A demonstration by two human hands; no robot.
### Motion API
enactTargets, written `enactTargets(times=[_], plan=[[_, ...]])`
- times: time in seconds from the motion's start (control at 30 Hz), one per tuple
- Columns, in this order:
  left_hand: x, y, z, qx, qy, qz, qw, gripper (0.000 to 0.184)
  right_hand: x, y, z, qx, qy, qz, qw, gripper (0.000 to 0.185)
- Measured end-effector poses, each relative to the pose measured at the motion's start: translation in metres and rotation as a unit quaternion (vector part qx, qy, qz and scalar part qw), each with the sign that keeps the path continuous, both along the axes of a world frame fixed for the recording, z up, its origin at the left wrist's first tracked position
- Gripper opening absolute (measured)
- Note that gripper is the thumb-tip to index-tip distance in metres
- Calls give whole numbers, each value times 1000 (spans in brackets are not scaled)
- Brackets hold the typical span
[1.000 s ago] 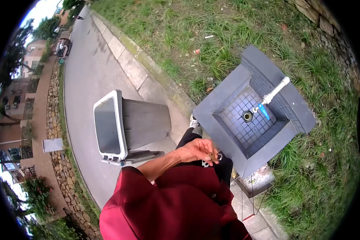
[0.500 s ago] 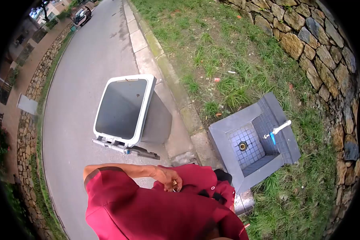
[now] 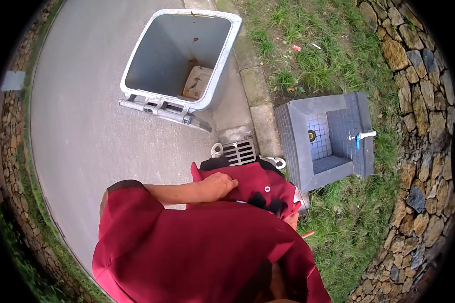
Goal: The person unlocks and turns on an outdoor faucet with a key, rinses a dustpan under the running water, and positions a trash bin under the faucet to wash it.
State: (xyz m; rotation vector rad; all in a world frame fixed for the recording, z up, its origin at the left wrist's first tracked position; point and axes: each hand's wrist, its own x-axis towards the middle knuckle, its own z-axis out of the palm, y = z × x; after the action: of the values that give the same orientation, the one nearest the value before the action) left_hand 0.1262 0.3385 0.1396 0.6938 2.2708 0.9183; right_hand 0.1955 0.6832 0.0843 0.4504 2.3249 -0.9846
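Observation:
My left hand is closed at the front of the red shirt, its curled fingers against the cloth; what they hold is hidden. Only a sliver of my right hand shows past the shirt's right edge, its fingers out of sight. Beside it a thin orange-red stick-like thing pokes out over the grass. Right of the hands stands a grey tiled basin with a drain and a white tap with a blue lever.
An open grey bin stands on the road, with a pale patch and bits of debris at its bottom. A drain grate lies between my shoes by the kerb. A stone wall runs along the right beyond grass.
The view has swung so the bin's inside and my shoes show. My left hand has drawn back to the shirt; the small metallic ring-like thing seen in it is now hidden.

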Motion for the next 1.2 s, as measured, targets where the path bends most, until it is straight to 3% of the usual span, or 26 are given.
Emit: enactTargets(times=[0.07,0.17,0.23,0.27,0.3,0.37,0.43,0.5,0.53,0.57,0.6,0.67,0.73,0.8,0.87,0.93,1.0,1.07,1.1,1.13,1.2], plan=[[9,-4,-20,-47,-6,-14,999,18,-3,-10,3,2,5,-2,1000,21],[28,4,-38,-62,92,-48,993,22,-8,-17,18,-14,14,-13,1000,22],[28,7,-39,-60,258,-82,961,23,-6,-16,21,-13,18,-23,999,22],[28,3,-39,-58,258,-84,961,23,-4,-17,19,-6,17,-24,1000,22],[25,-1,-37,-69,316,-92,942,25,-1,-20,23,85,-8,30,996,20],[25,-7,-31,-72,371,-109,919,28,-3,-22,36,85,-14,59,995,19],[17,-21,-22,-194,107,-175,959,27,-16,-36,66,61,-28,99,993,21],[6,-32,-20,-129,50,-189,972,19,-30,-31,71,-10,-53,43,998,26],[-2,-29,-14,-154,0,-193,969,19,-35,-27,68,58,28,81,995,24],[-9,-24,-10,-188,-48,-191,962,19,-45,-19,62,46,22,44,998,24],[-9,-21,-17,-180,-29,-239,954,19,-53,-9,53,73,86,55,992,23],[-4,-20,-45,-106,49,-183,976,17,-76,4,50,97,82,30,991,27],[-17,-13,-54,-146,29,-215,965,17,-101,24,35,114,84,-8,990,27],[-25,-8,-58,-257,-6,-369,893,19,-127,58,14,104,119,-37,987,27],[-27,-5,-72,-292,-64,-335,893,22,-164,109,-9,105,151,-63,981,28],[-32,9,-77,-334,-100,-415,840,23,-212,178,-45,124,188,-100,969,31],[-27,28,-82,-350,-140,-382,844,23,-270,241,-80,176,201,-145,953,37],[-15,45,-93,-391,-212,-142,884,23,-323,296,-118,268,191,-127,936,44],[-10,45,-91,-400,-225,-145,877,23,-343,316,-139,288,202,-139,926,47],[-8,44,-87,-339,-164,-294,878,21,-362,333,-159,306,214,-148,916,50],[-34,75,-56,-267,-108,-428,857,20,-388,355,-181,307,194,-152,919,53]])
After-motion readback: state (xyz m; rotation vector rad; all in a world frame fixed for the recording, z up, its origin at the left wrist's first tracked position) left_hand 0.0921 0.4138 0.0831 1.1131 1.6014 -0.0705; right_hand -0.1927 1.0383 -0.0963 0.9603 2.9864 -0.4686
